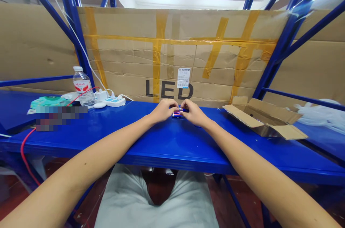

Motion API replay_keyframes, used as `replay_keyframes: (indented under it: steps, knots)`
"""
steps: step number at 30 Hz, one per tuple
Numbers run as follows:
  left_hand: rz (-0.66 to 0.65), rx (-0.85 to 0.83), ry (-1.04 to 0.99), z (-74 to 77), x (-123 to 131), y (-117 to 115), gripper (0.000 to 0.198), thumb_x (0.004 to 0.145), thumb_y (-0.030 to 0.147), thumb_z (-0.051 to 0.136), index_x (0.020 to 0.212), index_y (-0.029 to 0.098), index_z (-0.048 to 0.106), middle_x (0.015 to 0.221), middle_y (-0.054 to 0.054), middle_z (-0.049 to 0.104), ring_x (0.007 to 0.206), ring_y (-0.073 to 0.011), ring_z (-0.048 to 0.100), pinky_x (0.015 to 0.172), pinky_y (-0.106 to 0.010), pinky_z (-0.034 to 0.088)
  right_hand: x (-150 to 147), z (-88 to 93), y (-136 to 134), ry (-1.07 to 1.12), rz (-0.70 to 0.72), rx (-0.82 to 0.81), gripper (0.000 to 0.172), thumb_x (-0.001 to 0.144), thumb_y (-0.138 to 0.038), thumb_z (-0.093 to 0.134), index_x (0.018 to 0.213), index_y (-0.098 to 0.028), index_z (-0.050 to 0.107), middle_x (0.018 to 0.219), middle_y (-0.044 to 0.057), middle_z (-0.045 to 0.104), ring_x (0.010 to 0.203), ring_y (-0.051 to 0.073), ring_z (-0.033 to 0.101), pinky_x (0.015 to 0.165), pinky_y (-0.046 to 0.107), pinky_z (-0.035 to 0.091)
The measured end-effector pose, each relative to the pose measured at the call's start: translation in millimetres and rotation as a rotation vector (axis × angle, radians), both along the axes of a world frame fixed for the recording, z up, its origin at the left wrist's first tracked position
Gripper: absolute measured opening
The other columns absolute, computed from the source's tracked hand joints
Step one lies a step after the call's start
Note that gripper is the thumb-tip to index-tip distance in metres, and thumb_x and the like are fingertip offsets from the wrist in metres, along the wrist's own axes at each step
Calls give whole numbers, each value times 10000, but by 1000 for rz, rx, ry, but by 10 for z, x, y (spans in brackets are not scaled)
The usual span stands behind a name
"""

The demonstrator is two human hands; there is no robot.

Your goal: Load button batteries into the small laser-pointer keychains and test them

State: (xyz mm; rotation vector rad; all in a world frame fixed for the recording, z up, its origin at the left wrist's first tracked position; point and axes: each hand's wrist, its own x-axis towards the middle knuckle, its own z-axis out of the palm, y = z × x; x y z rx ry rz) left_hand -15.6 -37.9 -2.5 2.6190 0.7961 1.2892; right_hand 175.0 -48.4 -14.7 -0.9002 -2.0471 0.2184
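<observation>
Head view: slim, glossy, dark-blue pen-like item, pinched by left hand and right hand.

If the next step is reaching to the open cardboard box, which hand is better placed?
Probably the right hand: it is nearer to the open cardboard box, on its side of the blue table. The left hand is farther away and would have to pass the right one.
</observation>
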Motion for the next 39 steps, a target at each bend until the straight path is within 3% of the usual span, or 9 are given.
replay_keyframes:
  steps: [5, 10, 20, 30, 39]
  knots:
    - [-2, -45, -66, 34, 8, -28, 76, 815, 184, 610, 780, 157, 672, 796, -35, 680, 763, -155, 586, 730, -276, 434, -43, 95, -120, -17, -36, 185, 79, 748, -146, 549, 766, -203, 497, 758, 23, 545, 714, 171, 496, 665, 298, 395]
    - [-13, -92, -112, 51, 14, -26, 58, 790, 188, 621, 766, 155, 663, 762, -21, 673, 737, -150, 579, 709, -267, 434, -53, 132, -163, -14, 4, 238, 73, 777, -162, 564, 719, -198, 538, 720, 22, 521, 691, 170, 494, 656, 301, 388]
    - [-14, -65, -79, 37, 40, -26, 53, 786, 166, 626, 771, 157, 675, 774, -26, 684, 751, -153, 587, 718, -267, 425, -11, 115, -95, 73, 25, -10, 110, 752, -280, 620, 728, -173, 604, 654, 15, 600, 656, 164, 525, 606, 281, 400]
    - [9, -9, -58, 28, 56, -22, 61, 815, 154, 617, 804, 160, 677, 807, -34, 688, 779, -157, 604, 740, -273, 442, -17, 150, -120, 65, 67, -178, 147, 805, -279, 537, 769, -161, 617, 505, -22, 550, 495, 138, 492, 543, 271, 386]
    - [41, 33, -57, 18, 81, -30, 56, 808, 132, 631, 804, 160, 680, 795, -23, 690, 762, -149, 611, 728, -270, 445, -6, 177, -136, -2, 71, -194, 240, 857, -261, 439, 659, -174, 542, 512, -10, 550, 511, 132, 491, 577, 267, 388]
